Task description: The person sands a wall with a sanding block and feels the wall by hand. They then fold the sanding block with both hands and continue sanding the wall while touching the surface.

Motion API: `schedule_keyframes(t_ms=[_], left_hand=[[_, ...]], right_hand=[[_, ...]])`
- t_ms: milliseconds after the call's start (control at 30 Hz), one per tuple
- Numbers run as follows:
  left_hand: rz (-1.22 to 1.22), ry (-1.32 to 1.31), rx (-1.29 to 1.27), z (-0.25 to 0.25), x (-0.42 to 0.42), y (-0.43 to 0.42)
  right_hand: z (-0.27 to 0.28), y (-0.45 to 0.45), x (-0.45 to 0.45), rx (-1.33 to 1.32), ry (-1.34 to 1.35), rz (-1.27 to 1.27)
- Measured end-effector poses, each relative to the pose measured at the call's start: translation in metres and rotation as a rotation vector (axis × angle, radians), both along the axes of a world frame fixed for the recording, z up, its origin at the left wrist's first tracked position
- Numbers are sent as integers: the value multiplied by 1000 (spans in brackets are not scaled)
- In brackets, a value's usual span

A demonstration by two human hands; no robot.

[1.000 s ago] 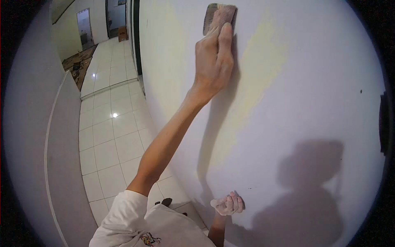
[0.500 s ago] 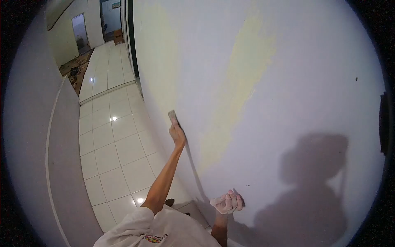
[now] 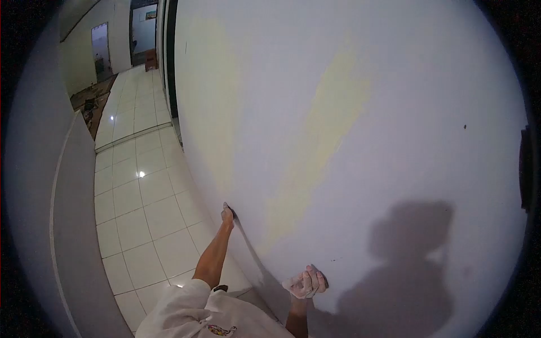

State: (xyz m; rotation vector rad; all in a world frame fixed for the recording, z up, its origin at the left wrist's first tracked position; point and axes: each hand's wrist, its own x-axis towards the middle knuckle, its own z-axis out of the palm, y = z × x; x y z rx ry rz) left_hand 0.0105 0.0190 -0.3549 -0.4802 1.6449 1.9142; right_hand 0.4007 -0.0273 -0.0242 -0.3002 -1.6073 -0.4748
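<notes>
My left hand [image 3: 227, 215] reaches out low against the pale wall [image 3: 417, 112], its fingers closed. The small flat greyish piece gripped there is now mostly hidden by the hand; it looks like a scraper or a folded pad, and I cannot tell which. My right hand [image 3: 305, 283], dusted with white powder, is held near the wall at the lower middle with its fingers curled. Whatever lies inside those fingers is hidden. Above the hands, a yellowish patch [image 3: 318, 146] slants down the wall, and a fainter yellowish band [image 3: 211, 112] runs above my left hand.
Glossy white floor tiles [image 3: 152, 225] run along the left, with a low step [image 3: 135, 134] farther off. A light partition [image 3: 70, 225] borders the floor at left. Doorways and a brown box-like object [image 3: 151, 59] stand at the far end. My shadow falls on the wall at right.
My left hand has moved down along the wall with the flat piece, which stood out above the fingers before. My right hand stays curled in nearly the same place. The view has shifted slightly.
</notes>
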Motion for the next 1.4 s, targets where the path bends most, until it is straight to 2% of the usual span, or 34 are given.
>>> schedule_keyframes(t_ms=[100, 133, 233, 300, 367, 433, 500, 567, 600, 633, 667, 700, 733, 800, 833, 900, 1100, 1167, 1233, 1300, 1367, 1400], left_hand=[[31, 49, 72, 60, 13, -6], [35, 80, 152, 63, 8, -3], [52, 193, 115, 79, -17, 8], [97, 154, 72, 99, -45, 25], [28, 272, 153, 193, -31, 10], [134, 585, 177, 252, -28, 15], [56, 486, 221, 350, -17, 4], [57, 742, 399, 421, -27, 8], [-89, 635, 400, 475, -25, 2], [5, 835, 337, 495, -52, 21], [35, 963, 481, 547, -38, 15], [101, 1021, 377, 596, -33, 21], [56, 977, 326, 641, -27, 15], [115, 1049, 255, 690, -64, 35], [110, 1049, 261, 699, -54, 29], [109, 1211, 338, 716, -41, 16], [148, 1248, 216, 677, -53, 19], [151, 1210, 85, 662, -65, 23], [204, 1257, 163, 632, -54, 15], [121, 1118, 108, 583, -71, 18], [43, 986, 136, 542, -44, 0], [54, 916, 111, 500, -52, 4]], right_hand=[[-14, 1, 7, -29, -16, -66], [-17, 3, 6, -26, -16, -59], [-14, 0, 2, -47, 50, -29], [1, 1, 0, 12, 21, -3], [1, 2, -1, 21, 32, 2], [0, 3, -2, 31, 47, 7], [-4, 3, -2, 16, 58, 22], [-2, 1, -4, 14, 71, 23], [0, 1, -4, 20, 79, 15], [1, 2, -5, 15, 75, 22], [2, 5, -9, 43, 106, 32], [3, 5, -10, 70, 139, 40], [5, 1, -7, 34, 101, 13], [-1, 2, -7, 26, 106, 9], [-1, 2, -7, 22, 116, 3], [2, 3, -9, 27, 122, -6], [0, 0, -5, 17, 93, -15], [-4, 2, -7, 14, 106, -16], [-2, 1, -7, 14, 116, -6], [3, -3, -4, -16, 75, -28], [4, -4, -4, -19, 71, -36], [1, -6, -3, -44, 64, -41]])
